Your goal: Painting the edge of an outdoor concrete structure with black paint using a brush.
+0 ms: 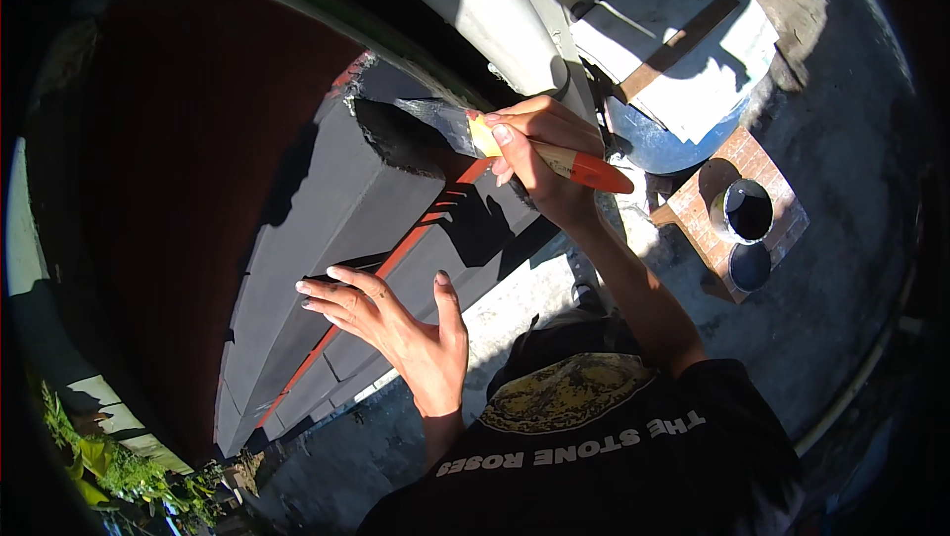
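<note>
While your right hand (pixel 539 176) gripped the paintbrush (pixel 594 174) by its wooden handle, thumb and fingers closed around it near the yellow band, the bristles (pixel 433 117) pointed at the ragged upper end of the grey workpiece (pixel 317 209). Whether the bristle tips touched that edge could not be told from this view. Your left hand (pixel 411 338) held nothing: its fingers were spread, with the thumb apart, over the lower part of the workpiece beside the red strip (pixel 408 245). Contact between those fingertips and the surface could not be confirmed.

The workpiece lay to your front left, its long sides running down toward the lower left. The paint can (pixel 719 215), dark inside, stood on the tile-patterned stand (pixel 697 205) to your right, well apart from the brush, with a dark disc (pixel 749 267) just beside it.

Judging by the brush position, the step in hand was coating the rough end. The next move called for a light, controlled stroke along that edge, the bristles kept clear of the red strip and your left fingers kept off any wet coating.
</note>
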